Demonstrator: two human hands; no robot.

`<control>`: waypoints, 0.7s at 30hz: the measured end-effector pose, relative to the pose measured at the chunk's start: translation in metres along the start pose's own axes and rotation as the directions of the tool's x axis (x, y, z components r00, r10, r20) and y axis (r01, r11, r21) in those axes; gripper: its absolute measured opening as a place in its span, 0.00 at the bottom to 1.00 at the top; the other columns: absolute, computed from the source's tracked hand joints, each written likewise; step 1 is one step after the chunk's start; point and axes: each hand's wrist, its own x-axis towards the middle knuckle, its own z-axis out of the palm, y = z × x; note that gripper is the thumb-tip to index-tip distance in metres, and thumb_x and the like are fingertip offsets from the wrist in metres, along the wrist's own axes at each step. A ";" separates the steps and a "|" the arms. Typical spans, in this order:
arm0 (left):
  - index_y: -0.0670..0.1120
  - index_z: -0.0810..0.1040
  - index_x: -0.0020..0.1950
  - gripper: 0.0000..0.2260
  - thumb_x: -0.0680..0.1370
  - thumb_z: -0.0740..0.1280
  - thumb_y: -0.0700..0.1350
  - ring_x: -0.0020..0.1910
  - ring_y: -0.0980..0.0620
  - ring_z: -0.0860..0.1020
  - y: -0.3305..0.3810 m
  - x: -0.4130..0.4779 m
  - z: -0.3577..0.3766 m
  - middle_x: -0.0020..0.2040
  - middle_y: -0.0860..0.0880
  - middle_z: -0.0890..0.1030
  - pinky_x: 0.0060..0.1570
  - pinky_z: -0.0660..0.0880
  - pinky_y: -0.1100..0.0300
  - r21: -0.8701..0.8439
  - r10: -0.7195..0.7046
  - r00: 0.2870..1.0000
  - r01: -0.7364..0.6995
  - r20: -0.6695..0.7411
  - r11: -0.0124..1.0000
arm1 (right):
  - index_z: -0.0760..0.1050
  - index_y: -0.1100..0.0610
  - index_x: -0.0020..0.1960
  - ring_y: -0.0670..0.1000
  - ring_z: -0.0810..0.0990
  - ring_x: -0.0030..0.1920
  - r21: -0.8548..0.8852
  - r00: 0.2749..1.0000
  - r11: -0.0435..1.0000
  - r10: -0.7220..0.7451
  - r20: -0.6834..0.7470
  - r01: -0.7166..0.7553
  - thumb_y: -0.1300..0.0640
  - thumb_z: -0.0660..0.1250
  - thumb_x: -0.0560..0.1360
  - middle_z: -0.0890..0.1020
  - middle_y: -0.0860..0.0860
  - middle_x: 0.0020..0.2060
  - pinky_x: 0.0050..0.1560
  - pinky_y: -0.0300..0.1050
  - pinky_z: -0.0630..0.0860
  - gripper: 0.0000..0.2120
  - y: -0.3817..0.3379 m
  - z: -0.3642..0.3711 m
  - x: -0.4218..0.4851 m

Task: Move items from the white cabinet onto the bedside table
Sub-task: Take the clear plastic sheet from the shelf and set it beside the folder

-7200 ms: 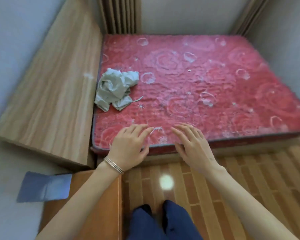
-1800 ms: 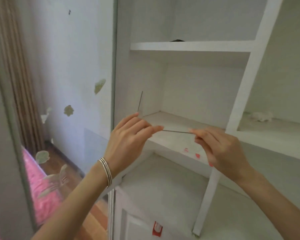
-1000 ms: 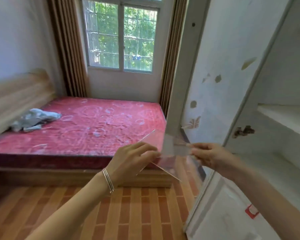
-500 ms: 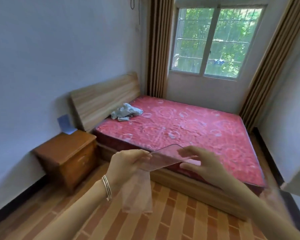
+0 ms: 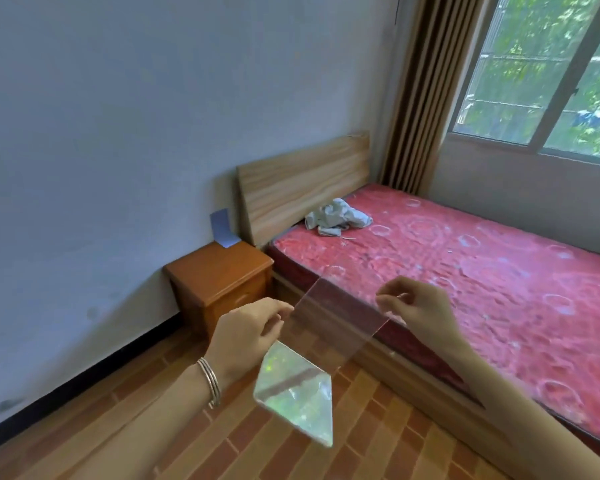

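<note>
1. Wood bedside table [image 5: 219,268] sits in the corner, against the wall and just beside the bed [image 5: 465,265]. A blue card [image 5: 223,227] leans on the wall at the table's back edge.
2. Your left hand [image 5: 246,336] pinches the left edge of the clear sheet [image 5: 336,320], fingers curled on it. Your right hand [image 5: 420,310] pinches the right edge w/ thumb & fingertips.
3. The sheet is up in the air between both hands, over the brick-pattern floor [image 5: 222,427] and in front of the bed's side. It's well apart from the table and touches nothing but your fingers.
4. A shiny rainbow-tinted panel [image 5: 295,396] hangs below your left hand. Can't tell if it's a 2nd sheet or part of the same one.
5. Progress, as a judgement: the pick-up is done, since the item is in hand and the white cabinet isn't in view. You're mid-carry, approx. halfway for this item.
6. Left to do: get to the table, lay the sheet flat on its top, then let go w/ both hands. Nothing shows whether more items wait in the cabinet.
7. A grey cloth [image 5: 336,216] lies crumpled on the mattress near the headboard [image 5: 302,181]. Prob. not part of the job.
</note>
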 end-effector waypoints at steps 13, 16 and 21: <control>0.52 0.81 0.56 0.13 0.75 0.66 0.54 0.62 0.59 0.74 -0.063 0.129 0.062 0.57 0.56 0.80 0.65 0.66 0.63 0.163 0.275 0.925 -0.324 0.263 0.932 | 0.81 0.56 0.41 0.43 0.79 0.28 0.106 0.978 0.986 0.109 0.179 -0.130 0.62 0.70 0.72 0.82 0.47 0.28 0.33 0.35 0.75 0.02 0.115 0.012 0.233; 0.52 0.83 0.52 0.10 0.76 0.63 0.47 0.58 0.59 0.76 -0.078 0.152 0.076 0.53 0.57 0.82 0.63 0.70 0.60 0.178 0.228 0.954 -0.263 0.192 0.948 | 0.81 0.56 0.40 0.51 0.82 0.33 0.125 0.963 0.983 0.101 0.249 -0.136 0.62 0.70 0.71 0.83 0.50 0.29 0.38 0.43 0.79 0.03 0.129 0.026 0.276; 0.53 0.84 0.47 0.10 0.74 0.66 0.41 0.50 0.62 0.79 -0.111 0.176 0.082 0.48 0.59 0.83 0.55 0.74 0.63 0.159 0.086 0.992 -0.101 0.096 0.982 | 0.81 0.58 0.40 0.51 0.82 0.34 0.176 0.917 0.966 0.112 0.383 -0.192 0.62 0.70 0.72 0.84 0.53 0.31 0.41 0.45 0.81 0.03 0.147 0.061 0.324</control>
